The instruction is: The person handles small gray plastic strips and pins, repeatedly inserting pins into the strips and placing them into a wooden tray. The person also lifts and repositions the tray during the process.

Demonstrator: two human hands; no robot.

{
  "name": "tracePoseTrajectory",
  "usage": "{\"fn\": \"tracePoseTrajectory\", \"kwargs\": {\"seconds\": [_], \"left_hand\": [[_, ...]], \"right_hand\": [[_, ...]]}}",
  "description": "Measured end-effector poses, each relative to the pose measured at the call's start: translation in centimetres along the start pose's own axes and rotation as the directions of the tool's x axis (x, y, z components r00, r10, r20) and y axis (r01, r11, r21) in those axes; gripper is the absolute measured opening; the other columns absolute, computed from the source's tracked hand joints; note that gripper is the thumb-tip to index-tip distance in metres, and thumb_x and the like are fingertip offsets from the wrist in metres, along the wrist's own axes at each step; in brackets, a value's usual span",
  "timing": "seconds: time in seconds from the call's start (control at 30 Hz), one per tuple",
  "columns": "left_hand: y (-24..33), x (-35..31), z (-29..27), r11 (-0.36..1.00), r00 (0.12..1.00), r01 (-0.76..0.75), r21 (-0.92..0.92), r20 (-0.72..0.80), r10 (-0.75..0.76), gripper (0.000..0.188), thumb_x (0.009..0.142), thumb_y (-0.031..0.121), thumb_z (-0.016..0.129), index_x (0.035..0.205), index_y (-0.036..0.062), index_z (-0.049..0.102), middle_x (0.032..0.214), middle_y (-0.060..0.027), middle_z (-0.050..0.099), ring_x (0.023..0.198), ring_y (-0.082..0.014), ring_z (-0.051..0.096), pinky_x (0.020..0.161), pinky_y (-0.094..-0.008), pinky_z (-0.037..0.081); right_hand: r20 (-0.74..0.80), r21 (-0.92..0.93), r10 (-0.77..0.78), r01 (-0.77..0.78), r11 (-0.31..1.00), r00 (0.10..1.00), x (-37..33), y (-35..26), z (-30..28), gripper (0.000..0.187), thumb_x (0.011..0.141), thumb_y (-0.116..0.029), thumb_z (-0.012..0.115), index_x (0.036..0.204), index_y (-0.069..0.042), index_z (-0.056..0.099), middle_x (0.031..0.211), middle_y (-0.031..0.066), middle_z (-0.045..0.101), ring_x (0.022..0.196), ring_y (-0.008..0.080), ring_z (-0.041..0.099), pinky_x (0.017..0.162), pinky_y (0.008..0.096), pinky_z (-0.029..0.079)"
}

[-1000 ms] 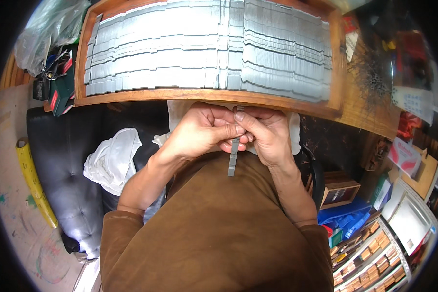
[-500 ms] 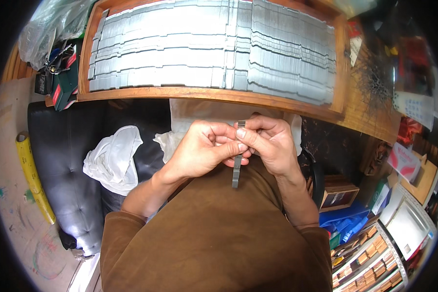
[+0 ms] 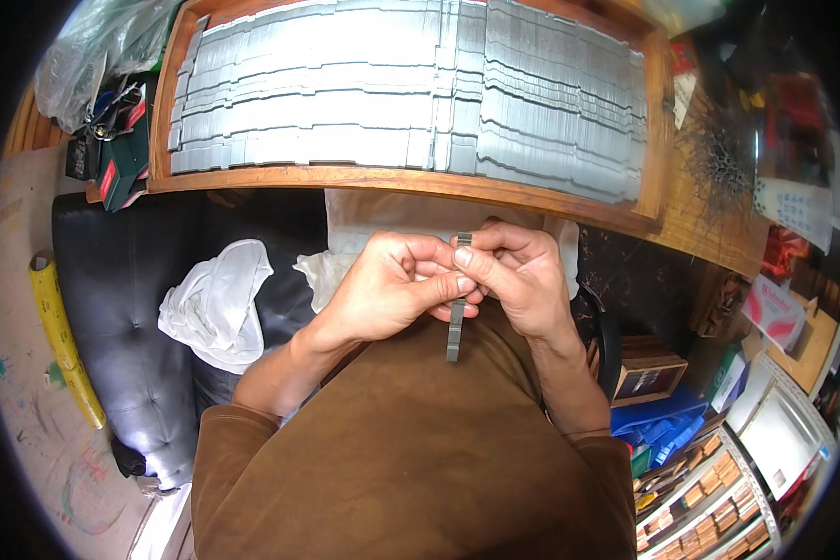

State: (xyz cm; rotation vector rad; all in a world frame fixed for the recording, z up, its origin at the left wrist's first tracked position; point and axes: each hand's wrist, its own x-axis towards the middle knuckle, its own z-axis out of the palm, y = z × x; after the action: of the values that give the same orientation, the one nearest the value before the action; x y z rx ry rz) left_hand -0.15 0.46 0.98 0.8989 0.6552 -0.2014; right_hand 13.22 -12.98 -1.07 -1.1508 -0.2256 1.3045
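Note:
A small bundle of narrow, notched dark-grey metal strips (image 3: 455, 338) stands lengthwise in front of my chest, pinched between both hands. My left hand (image 3: 397, 285) grips it around the middle with thumb and fingers. My right hand (image 3: 518, 275) is closed on its upper part, the thumb lying across it. The fingers hide much of the middle of the bundle. Beyond my hands is a shallow wooden tray (image 3: 364, 177) packed with rows of thin, silvery metal pieces (image 3: 345, 103) with stepped edges.
A crumpled white cloth (image 3: 219, 303) lies to the left over a black padded seat (image 3: 126, 327). Dark wiry bits (image 3: 719, 159) are heaped on the wooden bench right of the tray. Boxes and a rack of small wooden blocks (image 3: 709, 523) stand at the right.
Almost nothing differs. Both hands keep the same pinch on the metal strips, and the view has shifted very slightly.

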Motion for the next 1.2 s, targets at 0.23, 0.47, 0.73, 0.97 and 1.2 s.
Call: {"fn": "tracePoseTrajectory", "kwargs": {"seconds": [0.23,0.47,0.73,0.97,1.2], "left_hand": [[-0.07,-0.04,0.06,1.000,1.000,-0.019,0.000,0.008,0.019,0.017,0.098,0.010,0.066,0.109,-0.0028,0.068,0.093,-0.0094,0.074,0.081,-0.0149,0.073,0.069,-0.0256,0.059],[0.15,-0.22,0.05,1.000,1.000,0.010,0.003,-0.004,-0.010,0.019,0.098,0.011,0.066,0.109,-0.0046,0.067,0.092,-0.0111,0.074,0.082,-0.0164,0.074,0.069,-0.0260,0.059],[-0.14,-0.19,-0.05,1.000,1.000,0.015,0.000,-0.015,-0.015,0.019,0.098,0.011,0.067,0.108,-0.0052,0.068,0.092,-0.0115,0.074,0.081,-0.0169,0.074,0.068,-0.0260,0.059],[0.09,-0.34,0.07,1.000,0.999,0.018,-0.015,-0.026,-0.018,0.017,0.096,0.009,0.068,0.106,-0.0045,0.068,0.092,-0.0128,0.075,0.081,-0.0182,0.074,0.068,-0.0258,0.059],[0.08,-0.34,0.07,1.000,0.999,0.025,-0.009,-0.024,-0.025,0.017,0.096,0.010,0.068,0.106,-0.0045,0.068,0.093,-0.0130,0.075,0.081,-0.0186,0.074,0.068,-0.0259,0.060]], "right_hand": [[0.004,-0.022,-0.014,0.015,1.000,1.000,-0.01,0.03,0.02,0.008,0.095,-0.002,0.067,0.097,0.005,0.071,0.085,0.0049,0.064,0.069,0.0088,0.062,0.059,0.0208,0.052],[-0.048,-0.050,-0.167,0.165,0.985,0.985,-0.17,0.83,0.28,0.017,0.093,0.002,0.066,0.109,0.009,0.065,0.089,0.0088,0.066,0.068,0.0079,0.063,0.057,0.0196,0.053],[-0.083,-0.081,-0.211,0.204,0.976,0.974,-0.56,0.52,0.61,0.021,0.091,0.006,0.066,0.111,0.010,0.060,0.093,0.0100,0.065,0.072,0.0092,0.066,0.058,0.0198,0.057],[-0.085,-0.069,-0.208,0.202,0.977,0.975,-0.42,0.68,0.55,0.020,0.091,0.006,0.066,0.110,0.009,0.061,0.093,0.0099,0.065,0.073,0.0089,0.066,0.059,0.0197,0.056],[-0.083,-0.076,-0.203,0.197,0.977,0.976,-0.38,0.79,0.31,0.020,0.090,0.006,0.067,0.109,0.009,0.061,0.092,0.0094,0.065,0.073,0.0085,0.065,0.060,0.0195,0.056]]}}
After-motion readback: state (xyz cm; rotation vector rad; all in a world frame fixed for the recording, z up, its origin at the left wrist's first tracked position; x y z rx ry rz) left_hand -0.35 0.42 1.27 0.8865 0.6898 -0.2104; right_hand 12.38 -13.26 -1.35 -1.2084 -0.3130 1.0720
